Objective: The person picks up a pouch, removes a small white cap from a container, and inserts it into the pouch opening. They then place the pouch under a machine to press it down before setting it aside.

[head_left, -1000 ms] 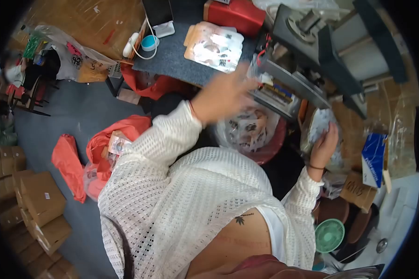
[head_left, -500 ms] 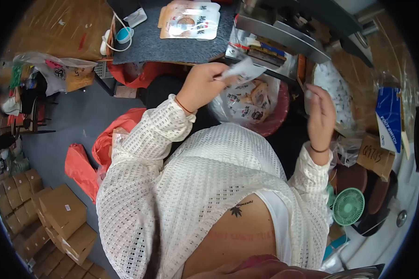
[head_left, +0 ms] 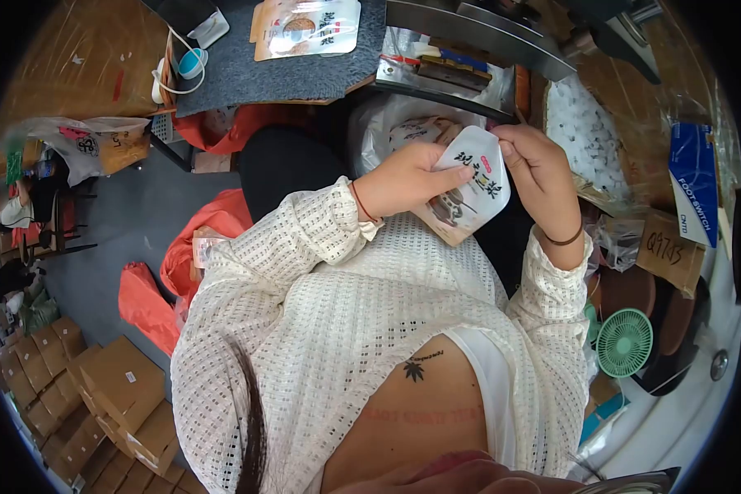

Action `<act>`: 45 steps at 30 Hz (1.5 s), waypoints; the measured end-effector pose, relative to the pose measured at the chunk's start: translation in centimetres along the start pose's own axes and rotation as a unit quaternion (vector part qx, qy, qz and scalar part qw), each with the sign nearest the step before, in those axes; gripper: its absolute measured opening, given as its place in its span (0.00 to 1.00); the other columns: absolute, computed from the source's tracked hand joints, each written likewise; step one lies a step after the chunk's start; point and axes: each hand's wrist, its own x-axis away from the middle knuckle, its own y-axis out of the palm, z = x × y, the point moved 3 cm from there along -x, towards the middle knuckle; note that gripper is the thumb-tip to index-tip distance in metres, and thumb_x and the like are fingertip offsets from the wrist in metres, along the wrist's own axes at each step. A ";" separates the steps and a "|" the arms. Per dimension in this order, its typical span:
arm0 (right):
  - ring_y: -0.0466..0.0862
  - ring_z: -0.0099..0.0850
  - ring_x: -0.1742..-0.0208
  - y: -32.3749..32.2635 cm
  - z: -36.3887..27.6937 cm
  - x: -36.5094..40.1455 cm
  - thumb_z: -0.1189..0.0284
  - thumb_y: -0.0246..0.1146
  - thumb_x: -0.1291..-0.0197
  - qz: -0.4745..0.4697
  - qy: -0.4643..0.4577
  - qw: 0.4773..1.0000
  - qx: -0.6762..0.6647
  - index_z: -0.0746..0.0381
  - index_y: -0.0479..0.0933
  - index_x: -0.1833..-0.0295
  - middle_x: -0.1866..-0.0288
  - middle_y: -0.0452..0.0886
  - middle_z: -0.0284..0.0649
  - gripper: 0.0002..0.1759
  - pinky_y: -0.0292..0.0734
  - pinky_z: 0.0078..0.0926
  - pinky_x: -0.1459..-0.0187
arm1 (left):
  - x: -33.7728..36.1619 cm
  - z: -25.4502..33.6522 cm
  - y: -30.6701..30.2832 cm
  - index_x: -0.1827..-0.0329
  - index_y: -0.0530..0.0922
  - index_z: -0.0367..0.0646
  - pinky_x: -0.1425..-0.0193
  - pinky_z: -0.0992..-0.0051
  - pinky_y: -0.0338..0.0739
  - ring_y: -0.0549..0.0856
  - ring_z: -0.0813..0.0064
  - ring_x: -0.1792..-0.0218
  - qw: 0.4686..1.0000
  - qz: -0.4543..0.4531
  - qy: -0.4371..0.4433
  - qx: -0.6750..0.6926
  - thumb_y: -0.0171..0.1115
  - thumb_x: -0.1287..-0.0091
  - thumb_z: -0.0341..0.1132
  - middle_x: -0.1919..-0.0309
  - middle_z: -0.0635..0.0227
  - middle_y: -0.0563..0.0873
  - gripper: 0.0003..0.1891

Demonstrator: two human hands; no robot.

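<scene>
A white printed pouch (head_left: 475,183) is held tilted in front of my lap, over the near side of a plastic-lined container. My left hand (head_left: 410,179) pinches its left edge, thumb on the printed face. At the pouch's upper right corner, my right hand (head_left: 542,169) is closed with thumb and fingers together on the edge. Behind the hands, more printed pouches (head_left: 424,132) lie in the clear plastic liner (head_left: 370,132). Further pouches (head_left: 309,31) lie stacked on the grey mat (head_left: 263,81).
A metal machine (head_left: 477,41) stands beyond the hands. At right are a tray of small white packets (head_left: 584,132), a blue and white box (head_left: 693,185) and a green fan (head_left: 624,342). Cartons (head_left: 123,379) are stacked at lower left; a person (head_left: 16,202) sits far left.
My right hand has come in from the right and taken the pouch's corner. The pouch, blurred before, has moved right and nearer, its printed face now showing. The whole view has shifted slightly.
</scene>
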 end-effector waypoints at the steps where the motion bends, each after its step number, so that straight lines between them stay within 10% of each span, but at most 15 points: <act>1: 0.84 0.23 0.61 0.2 0.3 0.1 0.75 0.66 0.26 0.000 -0.011 1.000 0.002 0.69 0.84 0.50 0.59 0.88 0.40 0.08 0.78 0.22 0.58 | -0.1 0.0 0.0 0.44 0.87 0.33 0.51 0.79 0.84 0.89 0.82 0.58 1.000 -0.001 -0.003 -0.011 0.67 0.21 0.38 0.56 0.66 0.93 0.15; 7: 0.82 0.18 0.61 -0.6 0.9 0.7 0.75 0.68 0.27 0.111 0.125 0.964 -0.208 0.70 0.84 0.50 0.62 0.87 0.34 0.08 0.77 0.17 0.57 | -0.7 -0.2 -0.8 0.47 0.88 0.33 0.53 0.79 0.85 0.89 0.83 0.60 0.996 0.019 -0.003 -0.083 0.69 0.23 0.39 0.58 0.66 0.93 0.15; 14: 0.85 0.41 0.64 -0.6 0.1 0.0 0.74 0.66 0.29 0.001 0.052 0.999 -0.001 0.66 0.84 0.54 0.62 0.86 0.47 0.06 0.78 0.32 0.60 | -1.0 -0.3 0.3 0.46 0.87 0.34 0.51 0.79 0.84 0.89 0.83 0.58 0.999 -0.010 -0.034 0.040 0.69 0.23 0.40 0.56 0.66 0.93 0.16; 21: 0.84 0.26 0.64 -0.9 1.1 0.5 0.77 0.66 0.29 0.117 0.152 0.962 -0.194 0.68 0.84 0.55 0.66 0.85 0.38 0.05 0.79 0.24 0.59 | -1.5 -0.8 -0.3 0.45 0.87 0.33 0.51 0.79 0.84 0.89 0.83 0.58 0.999 -0.014 -0.029 -0.041 0.69 0.23 0.40 0.56 0.66 0.93 0.17; 27: 0.85 0.36 0.60 -1.3 1.1 0.2 0.71 0.62 0.24 0.015 0.093 0.995 -0.028 0.67 0.84 0.52 0.63 0.85 0.44 0.10 0.79 0.29 0.55 | -1.5 -1.3 0.2 0.49 0.88 0.33 0.66 0.82 0.78 0.85 0.87 0.69 1.000 -0.003 -0.030 0.007 0.72 0.26 0.42 0.63 0.70 0.92 0.17; 30: 0.87 0.42 0.53 -2.0 1.2 0.2 0.67 0.59 0.22 -0.006 0.073 0.996 -0.045 0.66 0.84 0.44 0.55 0.86 0.50 0.14 0.79 0.35 0.49 | -1.6 -1.3 0.4 0.40 0.85 0.31 0.45 0.77 0.84 0.89 0.80 0.52 0.993 -0.043 -0.089 0.059 0.70 0.26 0.33 0.50 0.62 0.92 0.17; 34: 0.84 0.55 0.47 -6.4 5.3 1.2 0.65 0.62 0.24 0.099 0.137 0.944 0.285 0.62 0.80 0.36 0.45 0.83 0.54 0.18 0.80 0.44 0.46 | -1.8 -1.0 -1.1 0.38 0.83 0.29 0.38 0.73 0.84 0.91 0.73 0.48 0.996 -0.050 -0.059 0.051 0.66 0.29 0.25 0.45 0.56 0.91 0.17; 45: 0.83 0.51 0.52 -5.2 8.5 2.3 0.69 0.69 0.32 0.080 0.099 0.943 0.307 0.60 0.81 0.43 0.51 0.80 0.48 0.14 0.78 0.43 0.52 | -5.7 2.8 -6.2 0.36 0.78 0.25 0.39 0.64 0.87 0.90 0.62 0.46 0.985 0.035 -0.023 0.168 0.66 0.31 0.21 0.42 0.51 0.88 0.20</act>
